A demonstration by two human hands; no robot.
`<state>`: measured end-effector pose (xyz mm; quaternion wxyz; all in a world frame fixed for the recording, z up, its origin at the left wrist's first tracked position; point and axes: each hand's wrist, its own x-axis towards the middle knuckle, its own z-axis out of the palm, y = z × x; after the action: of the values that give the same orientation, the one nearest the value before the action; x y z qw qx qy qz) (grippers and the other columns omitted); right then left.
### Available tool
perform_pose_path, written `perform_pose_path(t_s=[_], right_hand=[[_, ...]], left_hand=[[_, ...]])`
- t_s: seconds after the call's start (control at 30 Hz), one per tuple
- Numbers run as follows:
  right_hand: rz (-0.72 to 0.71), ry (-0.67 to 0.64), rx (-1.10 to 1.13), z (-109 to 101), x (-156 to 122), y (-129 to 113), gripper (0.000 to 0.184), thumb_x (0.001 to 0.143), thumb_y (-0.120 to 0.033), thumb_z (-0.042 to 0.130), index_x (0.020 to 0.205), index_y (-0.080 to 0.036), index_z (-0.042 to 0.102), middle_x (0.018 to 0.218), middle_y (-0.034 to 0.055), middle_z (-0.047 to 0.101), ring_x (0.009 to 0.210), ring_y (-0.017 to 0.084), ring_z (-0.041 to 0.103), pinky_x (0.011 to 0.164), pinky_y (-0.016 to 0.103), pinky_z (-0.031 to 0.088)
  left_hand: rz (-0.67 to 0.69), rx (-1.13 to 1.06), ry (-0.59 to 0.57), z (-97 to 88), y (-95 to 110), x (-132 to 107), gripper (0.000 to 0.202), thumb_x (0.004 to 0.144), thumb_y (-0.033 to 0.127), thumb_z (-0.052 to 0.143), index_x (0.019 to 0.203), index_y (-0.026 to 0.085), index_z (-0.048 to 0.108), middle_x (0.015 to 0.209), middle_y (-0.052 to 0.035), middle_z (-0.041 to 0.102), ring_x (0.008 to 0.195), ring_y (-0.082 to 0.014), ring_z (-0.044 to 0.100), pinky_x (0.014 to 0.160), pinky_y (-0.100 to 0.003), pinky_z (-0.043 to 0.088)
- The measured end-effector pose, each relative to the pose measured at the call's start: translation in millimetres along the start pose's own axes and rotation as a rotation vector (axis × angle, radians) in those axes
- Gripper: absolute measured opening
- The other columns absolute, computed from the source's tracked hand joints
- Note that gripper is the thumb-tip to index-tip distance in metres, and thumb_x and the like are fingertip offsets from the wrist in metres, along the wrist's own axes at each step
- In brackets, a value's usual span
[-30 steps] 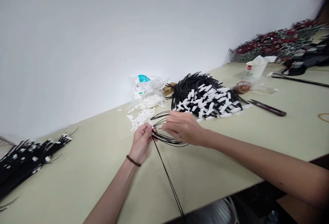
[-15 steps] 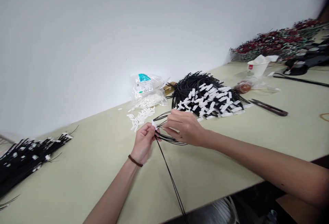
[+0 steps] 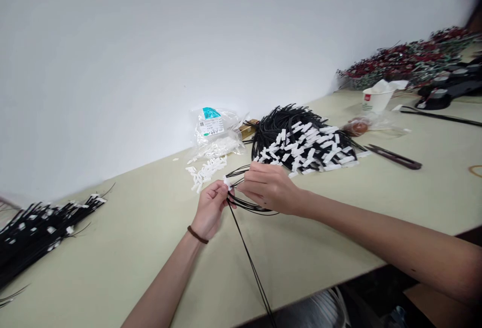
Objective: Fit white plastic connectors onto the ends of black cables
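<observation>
Between thumb and fingers, my left hand (image 3: pixel 213 201) grips a small white connector (image 3: pixel 227 182) with several thin black wires (image 3: pixel 252 208) coming out of it. Close on its right, my right hand (image 3: pixel 269 187) pinches some of those wires just beside the connector; its fingertips are partly hidden. A few long wires hang from the connector over the table's front edge. Behind my hands lies a large bundle of black wires (image 3: pixel 278 122) with many white connectors (image 3: pixel 311 139) on the ends. Loose white connector housings (image 3: pixel 208 171) are scattered on the table beyond my left hand.
A clear labelled plastic bag (image 3: pixel 216 129) leans by the wall. To the right lie thread snips (image 3: pixel 393 156), a paper cup (image 3: pixel 377 101) and a small plastic bag (image 3: pixel 357 126). More black wires (image 3: pixel 41 237) lie at the left, and red and green wires (image 3: pixel 406 62) at the far right.
Both hands stay nearly in place on the connector and wires. The fingers of my right hand have curled slightly closer together.
</observation>
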<state>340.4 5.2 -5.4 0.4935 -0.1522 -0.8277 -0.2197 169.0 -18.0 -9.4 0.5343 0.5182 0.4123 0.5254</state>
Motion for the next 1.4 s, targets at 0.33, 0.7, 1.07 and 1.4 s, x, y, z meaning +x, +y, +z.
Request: perform_pose_path(t_s=[0.33, 0.7, 1.07, 1.4], right_hand=[[-0.014, -0.069, -0.039, 1.7, -2.6, -0.1, 0.030, 0.088, -0.013, 0.044, 0.058, -0.016, 0.047, 0.058, -0.0017, 0.038, 0.061, 0.011, 0.031, 0.053, 0.026, 0.022], [-0.004, -0.043, -0.020, 3.7, -2.7, 0.3, 0.025, 0.088, -0.015, 0.045, 0.064, -0.016, 0.052, 0.059, -0.0010, 0.042, 0.062, 0.011, 0.033, 0.055, 0.024, 0.028], [0.090, -0.003, -0.038, 0.0, -2.2, 10.4, 0.016, 0.086, -0.010, 0.044, 0.080, -0.019, 0.056, 0.082, 0.0027, 0.058, 0.081, 0.015, 0.044, 0.069, 0.027, 0.036], [-0.027, -0.083, 0.051, 3.3, -4.2, -1.8, 0.013, 0.086, -0.014, 0.048, 0.093, -0.019, 0.057, 0.093, 0.0036, 0.059, 0.097, 0.017, 0.045, 0.081, 0.032, 0.037]], left_hand=[[-0.027, 0.019, -0.021, 1.8, 2.0, -1.3, 0.034, 0.061, 0.044, 0.071, 0.064, 0.013, 0.057, 0.059, 0.0012, 0.053, 0.049, -0.0080, 0.047, 0.045, -0.021, 0.040], [-0.051, -0.061, -0.033, 4.5, -2.1, -2.2, 0.031, 0.064, 0.041, 0.070, 0.065, 0.013, 0.056, 0.062, 0.0009, 0.053, 0.051, -0.0073, 0.046, 0.047, -0.019, 0.039], [-0.179, -0.309, -0.035, 0.8, 1.1, -0.3, 0.027, 0.062, 0.032, 0.074, 0.064, 0.013, 0.054, 0.061, 0.0029, 0.050, 0.051, -0.0049, 0.043, 0.045, -0.017, 0.040], [-0.141, -0.296, 0.222, -5.0, -4.1, 7.2, 0.020, 0.066, 0.029, 0.071, 0.068, 0.013, 0.059, 0.065, 0.0014, 0.057, 0.055, -0.0066, 0.051, 0.051, -0.019, 0.044]])
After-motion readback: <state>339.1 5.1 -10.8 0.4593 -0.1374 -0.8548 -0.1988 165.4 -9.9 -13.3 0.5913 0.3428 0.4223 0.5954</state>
